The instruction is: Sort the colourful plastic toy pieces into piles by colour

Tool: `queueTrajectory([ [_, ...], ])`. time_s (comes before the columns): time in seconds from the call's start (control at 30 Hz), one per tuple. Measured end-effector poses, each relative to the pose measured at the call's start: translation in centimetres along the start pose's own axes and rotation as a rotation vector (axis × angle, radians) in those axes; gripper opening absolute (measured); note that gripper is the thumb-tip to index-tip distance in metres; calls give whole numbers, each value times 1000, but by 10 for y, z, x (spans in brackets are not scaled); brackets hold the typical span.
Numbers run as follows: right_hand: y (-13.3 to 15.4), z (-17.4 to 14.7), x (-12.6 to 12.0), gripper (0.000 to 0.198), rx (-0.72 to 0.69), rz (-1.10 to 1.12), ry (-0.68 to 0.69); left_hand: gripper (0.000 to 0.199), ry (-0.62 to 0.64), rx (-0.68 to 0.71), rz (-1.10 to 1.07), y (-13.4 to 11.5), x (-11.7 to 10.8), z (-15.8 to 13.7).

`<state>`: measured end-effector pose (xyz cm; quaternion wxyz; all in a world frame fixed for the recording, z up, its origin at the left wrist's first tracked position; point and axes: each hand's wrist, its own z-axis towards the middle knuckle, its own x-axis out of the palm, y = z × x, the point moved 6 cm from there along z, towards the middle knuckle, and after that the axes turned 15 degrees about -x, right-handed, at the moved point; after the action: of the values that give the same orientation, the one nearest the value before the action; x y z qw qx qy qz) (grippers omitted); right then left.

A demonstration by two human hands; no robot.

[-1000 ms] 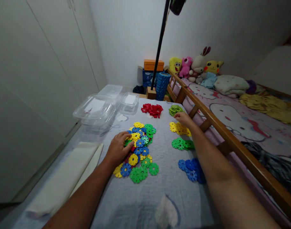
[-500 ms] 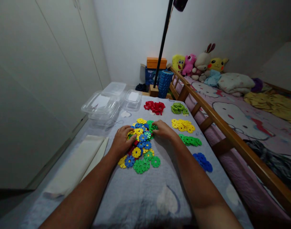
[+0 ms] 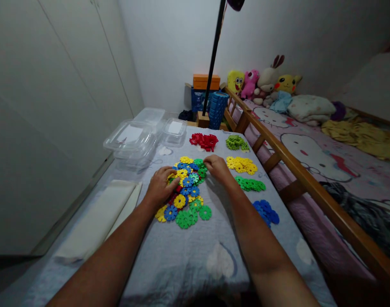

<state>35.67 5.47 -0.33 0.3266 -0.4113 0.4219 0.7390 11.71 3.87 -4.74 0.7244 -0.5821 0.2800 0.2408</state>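
A mixed pile of flower-shaped plastic discs in blue, yellow, green and red lies on the cloth-covered table. My left hand rests on the pile's left side, thumb apart from the fingers. At the upper right edge, beside green discs, my right hand has its fingers drawn together; what is between them, if anything, is hidden. Single-colour groups lie beyond and to the right: red pieces, lime pieces, yellow discs, green discs and blue discs.
Clear plastic containers stand at the table's back left, with a smaller container beside them. Folded pale cloth lies at left. A wooden bed rail runs along the right side. Behind the table rises a black pole.
My right hand has drawn slightly away from the pile's green discs, and its fingers have closed together. My left hand stays on the pile. The whole view has shifted slightly.
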Motion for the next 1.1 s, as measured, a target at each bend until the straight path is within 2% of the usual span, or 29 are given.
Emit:
queueTrajectory([
  [0.13, -23, -21, -43, 25, 62, 68, -111, 38, 11, 5, 1, 0, 0, 0],
  [0.23, -44, -52, -67, 21, 148, 76, -57, 39, 10, 5, 1, 1, 1, 0],
  [0.33, -56, -84, -77, 18, 212, 61, 26, 39, 10, 5, 9, 1, 2, 0],
  [0.43, -58, -109, -74, 19, 249, 75, 94, 40, 14, 6, 16, 1, 2, 0],
  [0.53, -60, -123, -68, 22, 279, 47, 97, 41, 18, 4, 11, 3, 2, 0],
  [0.73, -72, -131, -61, 23, 291, -205, 86, 40, 11, 1, -19, 5, 1, 0],
  [0.83, -75, -133, -61, 24, 308, -287, 9, 40, 20, 3, -12, 5, 2, 1],
  [0.97, -58, -128, -56, 24, 217, -288, -115, 40, 24, 6, 2, 5, 2, 2],
  [1.1, -24, -112, -36, 25, 88, -211, -89, 41, 16, 10, 5, 5, 2, 1],
])
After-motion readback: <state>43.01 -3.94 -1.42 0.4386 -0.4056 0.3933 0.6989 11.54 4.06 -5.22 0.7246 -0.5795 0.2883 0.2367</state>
